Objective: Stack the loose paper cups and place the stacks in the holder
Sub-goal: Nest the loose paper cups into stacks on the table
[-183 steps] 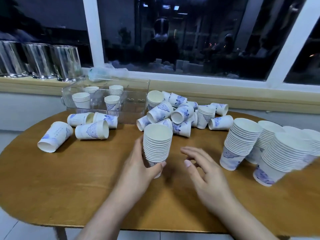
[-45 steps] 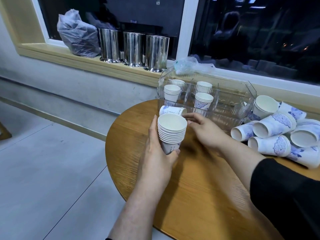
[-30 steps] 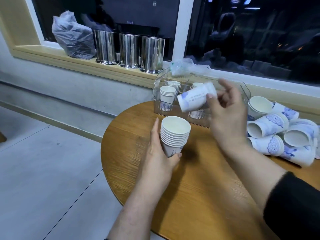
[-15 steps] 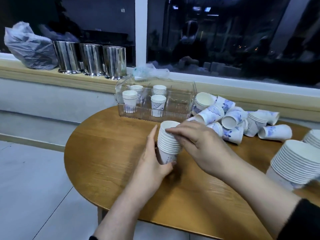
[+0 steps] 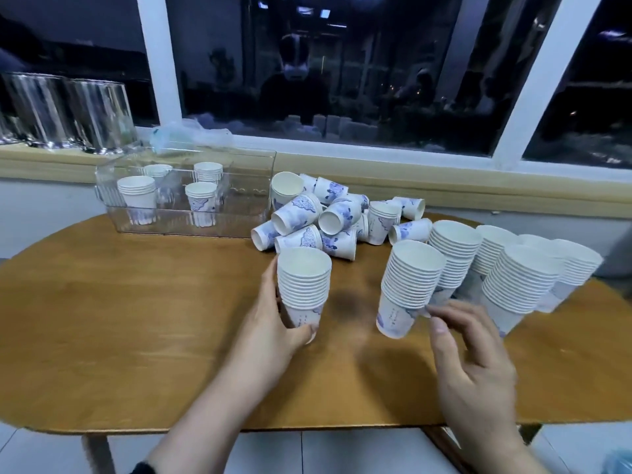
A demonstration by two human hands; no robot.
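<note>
The left hand [image 5: 273, 323] wraps the growing stack [image 5: 302, 289] near the table's [image 5: 119, 319] front edge, seemingly steadying it, while the right hand [image 5: 475, 364], fingers spread and empty, hovers beside finished stacks [image 5: 410, 285]; the holder [image 5: 246, 200] sits at the back-left edge.

Cups being stacked on a round wooden worktop [image 5: 136, 319]

The left hand [image 5: 273, 331] grips a cup stack [image 5: 302, 285]; the right hand [image 5: 475, 367] hovers with spread fingers [image 5: 444, 313] beside a taller stack [image 5: 408, 285]; loose cups [image 5: 318, 217] lie by the clear holder [image 5: 239, 200].

paper cups [image 5: 301, 213] with blue print, no legible text
</note>
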